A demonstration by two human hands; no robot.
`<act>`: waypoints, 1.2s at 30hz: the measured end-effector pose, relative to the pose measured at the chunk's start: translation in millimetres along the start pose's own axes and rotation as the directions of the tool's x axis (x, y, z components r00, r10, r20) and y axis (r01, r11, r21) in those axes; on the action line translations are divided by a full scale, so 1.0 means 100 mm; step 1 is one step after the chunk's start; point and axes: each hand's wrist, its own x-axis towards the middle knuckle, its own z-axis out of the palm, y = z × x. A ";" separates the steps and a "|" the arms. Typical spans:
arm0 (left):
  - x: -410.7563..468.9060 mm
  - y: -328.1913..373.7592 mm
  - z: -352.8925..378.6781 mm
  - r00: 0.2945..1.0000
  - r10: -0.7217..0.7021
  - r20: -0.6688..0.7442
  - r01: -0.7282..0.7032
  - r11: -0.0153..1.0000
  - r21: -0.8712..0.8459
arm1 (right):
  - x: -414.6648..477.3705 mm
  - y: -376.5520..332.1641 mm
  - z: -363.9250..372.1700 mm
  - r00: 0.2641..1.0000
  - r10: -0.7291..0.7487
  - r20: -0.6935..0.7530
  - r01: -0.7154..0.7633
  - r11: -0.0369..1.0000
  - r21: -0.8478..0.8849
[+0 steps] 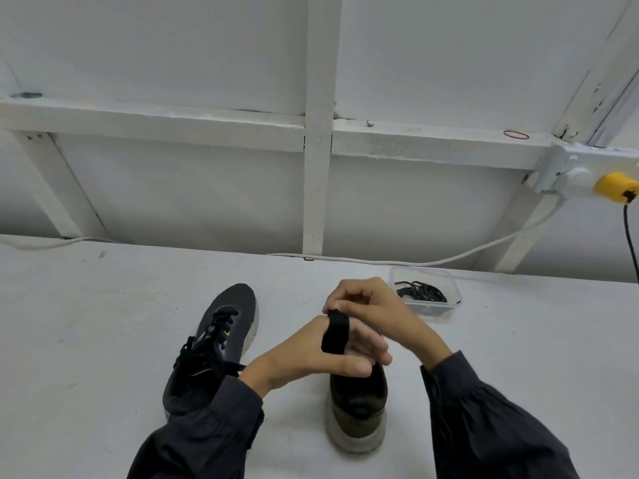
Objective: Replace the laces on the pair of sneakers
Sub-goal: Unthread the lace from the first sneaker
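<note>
Head view: the step in hand, as I judge it, is working at the throat of the right sneaker (pixel 358 409). It goes best with one hand steadying the shoe while the other draws straight up and away, slowly, so nothing snags in the eyelets.

Fingers (pixel 359 288) of the right hand (pixel 371 305) are curled tight and pinch the top end of a black strip (pixel 334 332). I cannot tell whether that strip is the tongue or a flat lace. The left hand (pixel 311 354) has its fingers bent over the mouth of that sneaker and its thumb against the collar, gripping it. The strip's lower end disappears among those fingers.

The right sneaker stands on the desk (pixel 103 323) under both hands, heel toward the wearer. Its front is hidden, so its lacing cannot be judged. The left sneaker (pixel 214 344) lies just beside the left sleeve with black laces threaded. Beyond the right hand, a clear tub (pixel 435 311) holds a coil of spare laces (pixel 422 292).
</note>
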 end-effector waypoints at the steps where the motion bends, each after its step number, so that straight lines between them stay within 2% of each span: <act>1: 0.00 0.03 -0.02 0.999 0.037 -0.023 -0.037 0.999 -0.015 | -0.04 0.05 0.07 1.000 -0.002 -0.024 0.003 1.000 0.011; 4: -0.02 0.08 -0.07 0.987 0.139 -0.081 -0.149 0.981 -0.128 | -0.19 0.19 0.29 0.992 0.030 -0.125 -0.033 0.999 -0.020; 7: -0.01 0.11 -0.10 0.974 0.175 -0.147 -0.204 0.954 -0.218 | -0.32 0.30 0.49 0.973 0.075 -0.219 -0.075 0.997 0.007; 10: 0.02 0.08 -0.14 0.958 0.213 -0.190 -0.257 0.933 -0.252 | -0.42 0.30 0.57 0.949 -0.050 -0.310 0.032 0.997 -0.065; 14: 0.05 0.04 -0.13 0.943 0.219 -0.251 -0.301 0.883 -0.361 | -0.50 0.22 0.58 0.868 -0.244 -0.433 0.130 0.952 -0.277; 17: 0.10 0.01 -0.10 0.931 0.209 -0.301 -0.320 0.862 -0.392 | -0.53 0.20 0.59 0.838 -0.351 -0.417 0.138 0.877 -0.460; 19: 0.12 -0.01 -0.09 0.918 0.191 -0.347 -0.329 0.857 -0.398 | -0.54 0.20 0.60 0.828 -0.388 -0.404 0.144 0.845 -0.515; 21: 0.12 -0.03 -0.09 0.910 0.166 -0.379 -0.332 0.841 -0.428 | -0.53 0.20 0.60 0.822 -0.353 -0.447 0.137 0.884 -0.446; 24: 0.10 -0.05 -0.06 0.913 0.124 -0.389 -0.309 0.832 -0.461 | -0.50 0.20 0.63 0.826 -0.120 -0.550 0.091 0.993 -0.081; 26: 0.09 -0.06 -0.04 0.917 0.101 -0.386 -0.287 0.839 -0.462 | -0.47 0.20 0.67 0.808 0.015 -0.589 0.077 0.989 0.130; 29: 0.09 -0.06 -0.02 0.924 0.084 -0.372 -0.258 0.857 -0.447 | -0.43 0.23 0.70 0.767 0.179 -0.616 0.074 0.930 0.361; 33: 0.10 -0.09 0.00 0.923 0.075 -0.377 -0.228 0.898 -0.377 | -0.40 0.24 0.71 0.697 0.291 -0.655 0.106 0.862 0.496; 36: 0.12 -0.10 0.02 0.917 0.077 -0.391 -0.222 0.913 -0.342 | -0.39 0.23 0.72 0.676 0.299 -0.673 0.108 0.864 0.492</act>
